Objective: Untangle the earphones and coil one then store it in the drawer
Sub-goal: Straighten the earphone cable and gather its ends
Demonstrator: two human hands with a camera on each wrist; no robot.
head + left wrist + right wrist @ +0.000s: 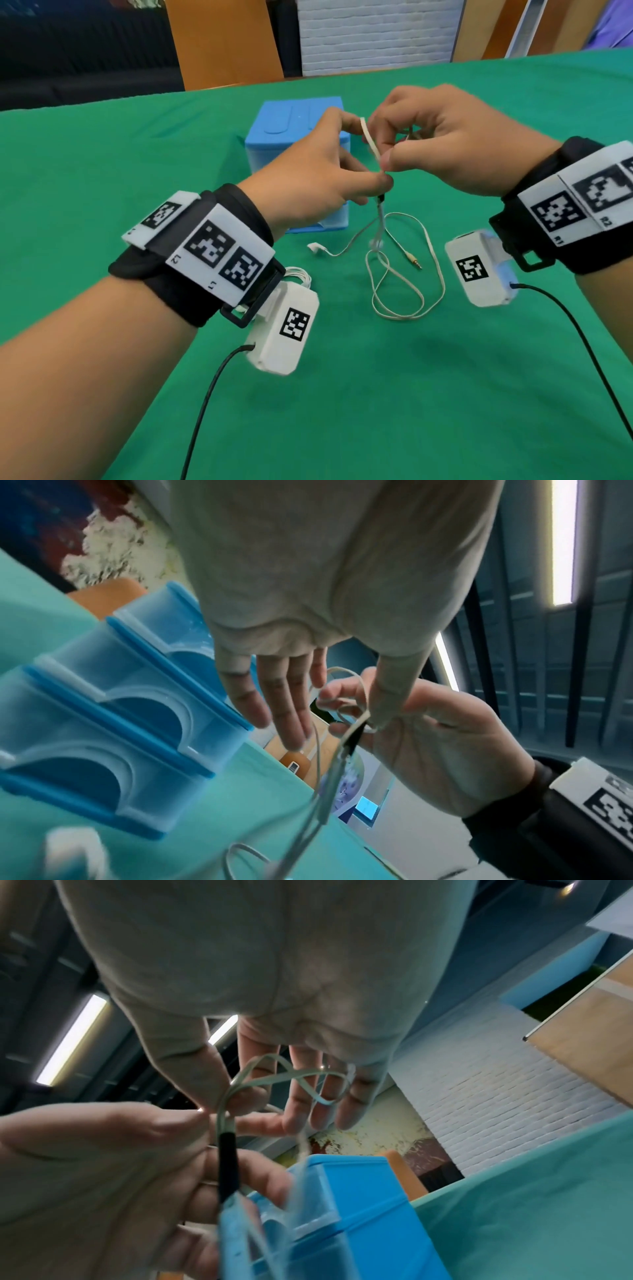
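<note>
Nearest the head camera: left forearm with black wrist strap and tagged white camera module (284,329), a black lead trailing off the lower edge. Left hand (308,178) raised above the desk (445,394), thumb and forefinger pinching the white earphone cable (371,144) just above its black junction sleeve (381,198); in the left-wrist view the other fingers (284,704) lie straight and spread. Right hand (455,144) close beside it, thumb tips almost touching, thumb and forefinger pinching the same cable at the top; the right-wrist view shows a loose loop (291,1080) lying across its remaining, relaxed fingers. Held section runs near vertical, long axis up-down, sleeve pointing down. Below the sleeve the strands hang to the green cloth and spread into open loops (400,291); gold jack plug (413,262) lies flat, tip toward the near right; one white earbud (315,248) lies to the left, pointing left. Second earbud not made out. Blue drawer unit (294,126) stands behind the hands, front largely hidden by the left hand; which drawers are open cannot be told. A second bundle of white cable (298,274) shows only partly behind the left wrist strap.
</note>
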